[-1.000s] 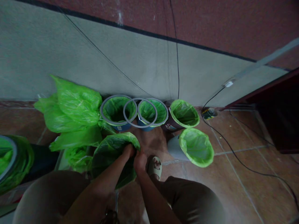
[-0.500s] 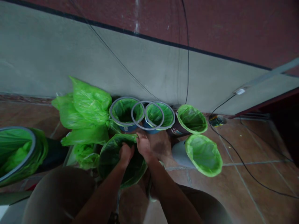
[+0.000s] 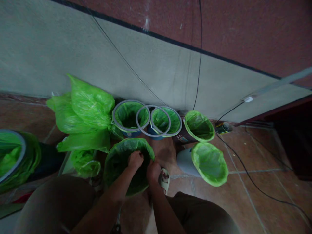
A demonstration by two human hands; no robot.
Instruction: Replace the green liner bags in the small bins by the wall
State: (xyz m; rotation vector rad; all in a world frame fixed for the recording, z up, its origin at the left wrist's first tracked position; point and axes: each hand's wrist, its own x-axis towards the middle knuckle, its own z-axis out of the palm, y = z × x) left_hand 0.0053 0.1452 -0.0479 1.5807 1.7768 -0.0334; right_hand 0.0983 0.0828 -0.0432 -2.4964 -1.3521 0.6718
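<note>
Between my knees stands a trash can lined with a green trash bag [image 3: 122, 148], the bag's edge folded over the rim. My left hand [image 3: 136, 159] hangs within the can's mouth, fingers curled; what they hold, if anything, is hidden. At the right side of the rim, my right hand [image 3: 153, 170] is closed on the edge of the trash bag. Just beyond are two blue cans with grey rim rings, the left ring [image 3: 114, 118] and the right ring [image 3: 180, 122]. A loose grey ring [image 3: 137, 123] rests across both.
Filled green bags [image 3: 90, 110] lean by the wall, with a crumpled bag [image 3: 84, 162] in front. A dark lined can [image 3: 200, 125] and a grey lined can [image 3: 185, 161] stand right. Another ringed can [image 3: 23, 152] is far left. A black cable [image 3: 243, 169] crosses the floor.
My right hand has moved from the far edge of the can round to its right side. My left hand has shifted slightly right inside the mouth. A slipper now shows beside the can.
</note>
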